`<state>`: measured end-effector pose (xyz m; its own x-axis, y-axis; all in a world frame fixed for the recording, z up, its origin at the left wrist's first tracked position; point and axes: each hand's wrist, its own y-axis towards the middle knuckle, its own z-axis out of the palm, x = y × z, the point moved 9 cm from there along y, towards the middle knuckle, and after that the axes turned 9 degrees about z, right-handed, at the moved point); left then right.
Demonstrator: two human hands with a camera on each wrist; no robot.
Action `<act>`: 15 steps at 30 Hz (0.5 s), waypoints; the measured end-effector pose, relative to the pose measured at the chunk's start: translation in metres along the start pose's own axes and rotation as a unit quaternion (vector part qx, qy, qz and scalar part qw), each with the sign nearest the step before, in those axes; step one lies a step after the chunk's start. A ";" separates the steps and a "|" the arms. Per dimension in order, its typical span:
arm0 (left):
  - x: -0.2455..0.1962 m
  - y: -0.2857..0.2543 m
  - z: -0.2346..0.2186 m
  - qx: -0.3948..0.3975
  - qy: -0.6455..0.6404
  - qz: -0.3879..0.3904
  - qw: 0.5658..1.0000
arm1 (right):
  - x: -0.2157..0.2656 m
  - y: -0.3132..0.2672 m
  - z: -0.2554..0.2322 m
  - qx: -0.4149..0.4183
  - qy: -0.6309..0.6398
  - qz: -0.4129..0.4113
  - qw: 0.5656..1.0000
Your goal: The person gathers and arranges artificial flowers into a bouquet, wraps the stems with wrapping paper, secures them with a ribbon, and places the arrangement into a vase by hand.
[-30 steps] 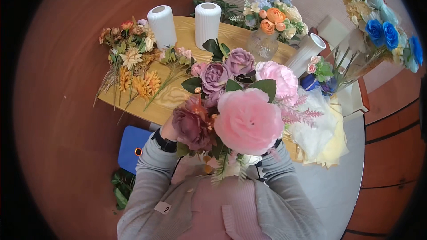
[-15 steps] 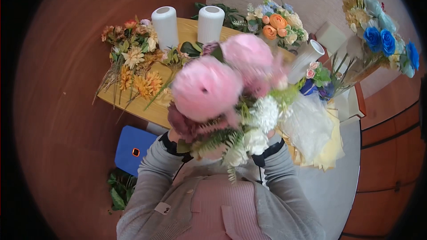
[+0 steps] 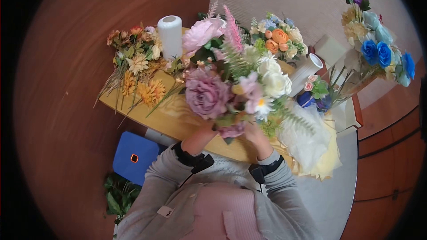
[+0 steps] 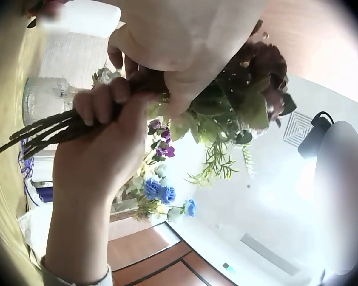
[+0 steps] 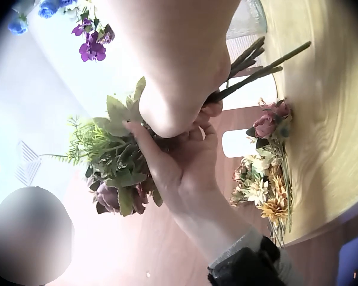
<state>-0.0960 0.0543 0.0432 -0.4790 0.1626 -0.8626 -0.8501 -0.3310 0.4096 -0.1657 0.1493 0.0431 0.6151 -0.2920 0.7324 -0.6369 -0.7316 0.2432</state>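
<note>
A mixed bouquet of artificial-looking flowers (image 3: 207,93) is held upright over the near side of the table, with a large mauve rose facing me. A pale pink peony (image 3: 200,35) sits at its far left, and white roses (image 3: 273,78), a daisy and fern sprigs fill its right side. Both hands meet just under the blooms. My left hand (image 3: 199,138) grips the bundle from the left, fingers wrapped round it below the leaves. Lower on the bundle, my right hand (image 4: 101,134) curls round the dark stems (image 4: 53,131), whose bare ends stick out past it.
Loose orange and cream flowers (image 3: 138,66) lie at the table's left. A white ribbed vase (image 3: 170,38) stands behind; another white vase (image 3: 307,73) leans at the right. Sheer wrapping sheets (image 3: 307,138) cover the right corner. Blue roses (image 3: 378,53) and an orange bouquet (image 3: 278,38) stand beyond.
The bouquet has turned round in my hands: the big pink bloom left the front, and the mauve rose and white flowers now show. Both hands have moved forward, away from my body.
</note>
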 end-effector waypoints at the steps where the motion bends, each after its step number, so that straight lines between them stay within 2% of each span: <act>1: -0.003 0.007 0.001 -0.013 -0.010 0.019 1.000 | 0.004 0.000 -0.005 0.013 0.099 0.018 0.995; 2: -0.006 0.014 0.002 -0.026 -0.021 0.037 0.999 | 0.005 -0.001 -0.007 0.025 0.197 0.036 0.979; 3: -0.010 0.021 0.003 -0.040 -0.031 0.055 0.997 | -0.042 0.006 0.021 0.054 0.308 0.051 0.949; 4: -0.023 0.029 0.005 -0.054 -0.042 0.072 0.995 | -0.052 0.007 0.020 0.049 0.305 0.051 0.950; 5: -0.030 0.040 0.009 -0.008 0.018 0.028 0.999 | -0.055 0.007 0.022 0.065 0.244 0.016 0.967; 6: -0.031 0.041 0.008 -0.007 0.017 0.028 0.999 | -0.051 0.006 0.024 0.083 0.182 -0.020 0.980; 7: -0.029 0.040 0.011 0.016 -0.016 0.015 1.000 | -0.047 0.005 0.024 0.104 0.192 0.035 0.975; 8: -0.028 0.038 0.014 0.037 -0.048 0.002 0.998 | -0.043 0.005 0.025 0.107 0.191 0.036 0.975; 9: -0.031 0.036 0.008 -0.031 -0.009 -0.022 0.999 | -0.035 0.006 0.028 0.138 0.314 0.049 0.938; 10: -0.034 0.037 0.003 -0.035 -0.008 -0.023 0.999 | -0.027 0.007 0.031 0.167 0.432 0.062 0.884; 11: -0.026 0.038 0.005 0.015 -0.007 -0.087 0.996 | -0.009 0.007 0.031 0.227 0.536 0.034 0.812; 12: -0.017 0.034 0.010 0.066 -0.006 -0.150 0.986 | 0.003 0.008 0.027 0.230 0.537 0.034 0.811; 13: -0.030 0.040 0.013 0.025 -0.075 -0.016 0.997 | 0.013 0.008 0.027 0.251 0.566 0.055 0.784; 14: -0.025 0.039 0.013 0.024 -0.074 -0.017 0.997 | 0.023 0.007 0.026 0.271 0.593 0.075 0.755; 15: -0.023 0.039 0.013 0.024 -0.075 -0.027 0.997 | 0.033 0.008 0.021 0.268 0.580 0.072 0.766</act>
<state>-0.1208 0.0501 0.0830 -0.4567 0.3169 -0.8313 -0.8832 -0.2739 0.3808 -0.1411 0.1209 0.0561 -0.4673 0.1230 0.8755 -0.1857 -0.9818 0.0389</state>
